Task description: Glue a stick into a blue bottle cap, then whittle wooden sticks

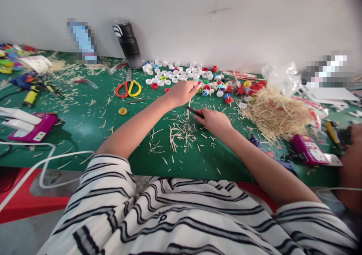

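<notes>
My left hand (184, 92) is closed round the upper end of a thin pale wooden stick (189, 111), which points down towards the table. Something red shows at the fingertips, too small to make out. In my right hand (216, 121) is a knife (195, 112) with a dark blade, its tip at the stick's side. Below both hands lies a scatter of pale wood shavings (181, 136) on the green table (141, 145). Just beyond my left hand spread many bottle caps (181, 74), mostly white, some coloured.
Scissors (128, 87) with red and yellow handles and a yellow cap (122, 111) lie on the left. A black bottle (128, 45) leans at the wall. Glue guns (34, 91) and a purple power strip (39, 126) are far left. A shavings heap (277, 113) stands right, near another person's arm (350, 164).
</notes>
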The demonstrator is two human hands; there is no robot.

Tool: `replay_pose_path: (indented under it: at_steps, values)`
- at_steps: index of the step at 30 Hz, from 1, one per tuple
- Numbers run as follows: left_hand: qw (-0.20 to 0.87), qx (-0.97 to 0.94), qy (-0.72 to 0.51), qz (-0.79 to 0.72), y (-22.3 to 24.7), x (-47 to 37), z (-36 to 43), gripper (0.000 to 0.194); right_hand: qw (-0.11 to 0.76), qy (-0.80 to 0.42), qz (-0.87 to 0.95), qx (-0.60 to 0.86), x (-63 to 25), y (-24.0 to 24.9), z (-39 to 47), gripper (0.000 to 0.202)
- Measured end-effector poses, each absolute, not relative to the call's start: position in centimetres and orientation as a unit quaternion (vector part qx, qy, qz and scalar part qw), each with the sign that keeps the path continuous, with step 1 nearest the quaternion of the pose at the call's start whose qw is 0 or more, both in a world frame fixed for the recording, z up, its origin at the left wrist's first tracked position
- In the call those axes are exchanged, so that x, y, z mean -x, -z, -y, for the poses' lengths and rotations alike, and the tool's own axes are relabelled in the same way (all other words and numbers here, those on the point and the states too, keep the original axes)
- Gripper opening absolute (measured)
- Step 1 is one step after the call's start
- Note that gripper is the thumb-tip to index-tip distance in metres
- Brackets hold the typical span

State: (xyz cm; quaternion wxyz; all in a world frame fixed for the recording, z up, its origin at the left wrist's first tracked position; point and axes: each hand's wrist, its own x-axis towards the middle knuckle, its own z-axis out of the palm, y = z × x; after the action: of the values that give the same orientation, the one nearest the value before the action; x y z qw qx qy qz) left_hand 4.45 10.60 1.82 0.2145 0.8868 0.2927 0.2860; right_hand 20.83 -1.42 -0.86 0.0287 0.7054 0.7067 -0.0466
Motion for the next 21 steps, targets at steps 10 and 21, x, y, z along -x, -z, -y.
replay_pose_path:
  at_steps: [10,21]
  values:
    - [0.225,-0.900,-0.281,-0.247,-2.0,-4.6,-10.1,0.036,0.032,0.033,-0.696,-0.716,-22.1,1.6,2.7,0.054]
    - [0.228,-0.890,-0.295,-0.264,-1.6,-4.4,-10.6,0.040,0.046,0.038,-0.697,-0.714,-21.4,1.3,2.5,0.054]
